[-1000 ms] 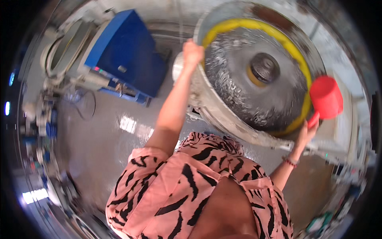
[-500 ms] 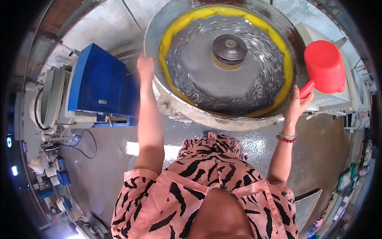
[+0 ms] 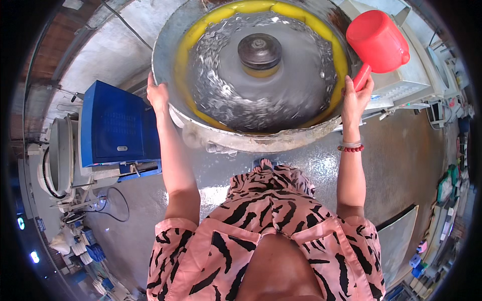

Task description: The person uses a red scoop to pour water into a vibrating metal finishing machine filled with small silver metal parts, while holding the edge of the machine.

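Observation:
A big round metal tub (image 3: pixel 165 40) with a yellow inner wall (image 3: pixel 331 55) stands in front of me. Small silvery pieces (image 3: pixel 226 90) swirl in grey liquid inside it, smeared by motion, around a dark central hub (image 3: pixel 259 51). My left hand (image 3: pixel 158 95) is closed at the tub's left rim; its fingers are partly hidden. In my right hand (image 3: pixel 357 100), beside the right rim, is the handle of a red plastic dipper (image 3: pixel 376 40). The dipper is tilted, its closed bottom toward me, so its inside is hidden.
A blue box-shaped cabinet (image 3: pixel 118 125) stands left of the tub, beside another round grey tub (image 3: pixel 59 155). Behind the dipper is a pale machine housing (image 3: pixel 401 88). A cable (image 3: pixel 125 205) lies on the wet grey floor (image 3: pixel 145 241). A flat panel (image 3: pixel 399 241) is at the lower right.
The tub, both hands and the dipper have shifted left in view, the dipper also upward. My left hand is now lower on the rim. The pieces keep swirling; my right hand still holds the dipper.

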Available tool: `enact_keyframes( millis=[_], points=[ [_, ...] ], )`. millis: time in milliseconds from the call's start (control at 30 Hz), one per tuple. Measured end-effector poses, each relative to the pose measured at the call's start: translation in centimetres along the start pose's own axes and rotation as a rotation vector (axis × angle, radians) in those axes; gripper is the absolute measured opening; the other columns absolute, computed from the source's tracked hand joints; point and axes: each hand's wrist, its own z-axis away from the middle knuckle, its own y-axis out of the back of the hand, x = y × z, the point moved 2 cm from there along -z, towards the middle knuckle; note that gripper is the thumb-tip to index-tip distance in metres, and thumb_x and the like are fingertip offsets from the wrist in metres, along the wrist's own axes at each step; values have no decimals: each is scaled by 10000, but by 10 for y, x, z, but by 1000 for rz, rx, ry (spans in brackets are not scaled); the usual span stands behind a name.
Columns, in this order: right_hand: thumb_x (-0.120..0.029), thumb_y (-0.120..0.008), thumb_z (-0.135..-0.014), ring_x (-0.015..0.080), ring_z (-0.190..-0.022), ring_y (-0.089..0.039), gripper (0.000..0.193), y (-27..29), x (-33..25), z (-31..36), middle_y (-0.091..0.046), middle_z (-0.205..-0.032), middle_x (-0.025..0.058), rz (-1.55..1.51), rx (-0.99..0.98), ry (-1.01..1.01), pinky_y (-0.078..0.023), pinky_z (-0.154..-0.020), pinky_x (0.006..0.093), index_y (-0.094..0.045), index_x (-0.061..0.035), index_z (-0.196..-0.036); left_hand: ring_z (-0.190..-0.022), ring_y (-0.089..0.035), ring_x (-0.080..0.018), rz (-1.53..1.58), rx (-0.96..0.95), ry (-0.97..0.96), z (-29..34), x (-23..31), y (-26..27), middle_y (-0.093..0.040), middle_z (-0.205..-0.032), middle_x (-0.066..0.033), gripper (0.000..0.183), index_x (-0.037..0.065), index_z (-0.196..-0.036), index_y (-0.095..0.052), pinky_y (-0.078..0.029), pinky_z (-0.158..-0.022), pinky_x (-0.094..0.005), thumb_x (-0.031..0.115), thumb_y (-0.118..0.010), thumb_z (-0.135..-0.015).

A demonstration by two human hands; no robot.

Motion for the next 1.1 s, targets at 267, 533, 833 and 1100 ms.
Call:
enact_keyframes(
  millis=[267,533,833,1100],
  points=[
    [-112,-629,-768,198,-842,-505,496,-1,-3,2,-490,-997,155,126,5,91,-413,-755,302,-372,46,-1161,-1026,-550,-314,-86,50,34,-8,-14,2,-595,-1050,-191,500,70,-1172,-519,-407,-885,-367,141,-546,-678],
    [-61,-595,-806,103,-584,-457,480,-3,-5,6,-436,-810,53,-190,28,28,-393,-504,233,-309,-3,-1186,-956,-580,-327,-157,8,48,-6,-6,4,-626,-944,-192,404,71,-1035,-608,-435,-829,-382,183,-520,-658],
    [-30,-622,-773,88,-521,-455,455,-5,-13,9,-472,-760,45,-165,26,-24,-381,-454,228,-357,-7,-1142,-951,-587,-311,-122,15,51,-3,-6,5,-629,-939,-181,397,69,-1028,-614,-435,-824,-378,177,-524,-657],
    [-30,-620,-764,102,-499,-466,483,-2,-15,8,-492,-760,65,-162,64,-31,-378,-446,232,-353,-21,-1166,-986,-568,-321,-88,-36,70,-6,-5,0,-614,-982,-199,397,20,-1046,-583,-418,-851,-370,128,-543,-667]
  ],
)
